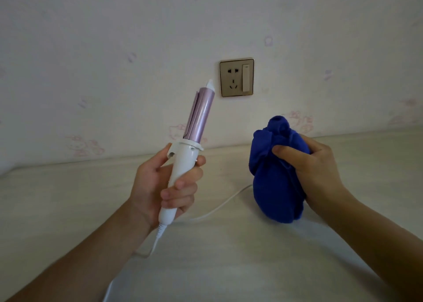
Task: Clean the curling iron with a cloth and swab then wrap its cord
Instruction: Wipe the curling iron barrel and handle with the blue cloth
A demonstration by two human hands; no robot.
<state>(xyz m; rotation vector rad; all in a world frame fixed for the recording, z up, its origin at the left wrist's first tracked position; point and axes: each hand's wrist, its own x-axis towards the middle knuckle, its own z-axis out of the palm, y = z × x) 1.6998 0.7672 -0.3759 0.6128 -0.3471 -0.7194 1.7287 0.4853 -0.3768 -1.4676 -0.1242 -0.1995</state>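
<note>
My left hand point(167, 185) grips the white handle of the curling iron point(196, 121), which points up and slightly right with its pink-purple barrel and white tip above the hand. Its white cord point(217, 208) runs from the handle's base down across the table and loops behind the cloth. My right hand point(313, 171) holds a bunched blue cloth point(270, 187) to the right of the iron, apart from it, with the thumb pressed into its folds. No swab is in view.
A pale wooden table point(229, 256) lies under both arms and meets a wallpapered wall at the back. A gold wall socket with a switch point(237, 77) sits on the wall just right of the iron's tip.
</note>
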